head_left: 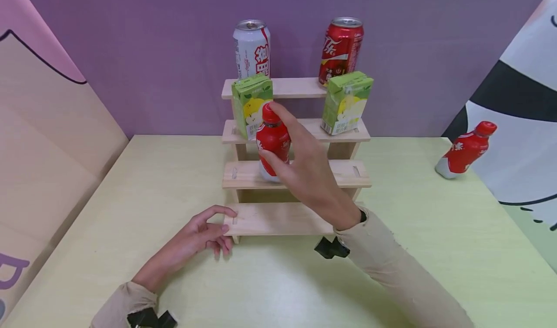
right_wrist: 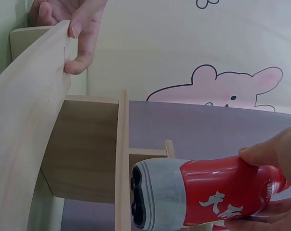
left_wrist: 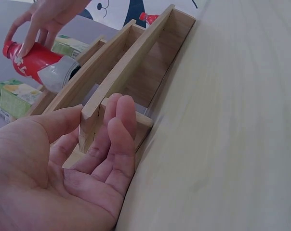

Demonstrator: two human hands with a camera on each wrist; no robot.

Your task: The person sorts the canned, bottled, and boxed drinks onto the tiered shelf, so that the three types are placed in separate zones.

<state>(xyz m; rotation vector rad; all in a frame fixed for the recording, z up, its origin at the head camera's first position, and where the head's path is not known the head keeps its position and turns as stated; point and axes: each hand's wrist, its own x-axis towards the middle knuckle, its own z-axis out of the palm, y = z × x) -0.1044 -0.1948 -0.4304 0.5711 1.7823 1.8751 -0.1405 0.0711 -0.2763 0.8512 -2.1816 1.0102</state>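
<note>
My right hand (head_left: 311, 171) grips a small red-capped bottle (head_left: 273, 141) with a red label, fingers near the cap and thumb lower down. It is upright over the second step from the bottom of a wooden tiered stand (head_left: 300, 219); whether its base (right_wrist: 160, 192) touches the step I cannot tell. My left hand (head_left: 197, 236) holds the left end of the lowest step (left_wrist: 99, 98), thumb and a finger at its corner. Behind the bottle, a green juice carton (head_left: 252, 100) stands on the third step, partly covered by the bottle. Another green carton (head_left: 348, 103) is at that step's right end.
On the top step are a white can (head_left: 252, 50) at left and a red can (head_left: 341, 50) at right. A second red bottle (head_left: 465, 151) stands on the table (head_left: 417, 231) at far right. A purple wall (head_left: 174, 62) rises behind the stand.
</note>
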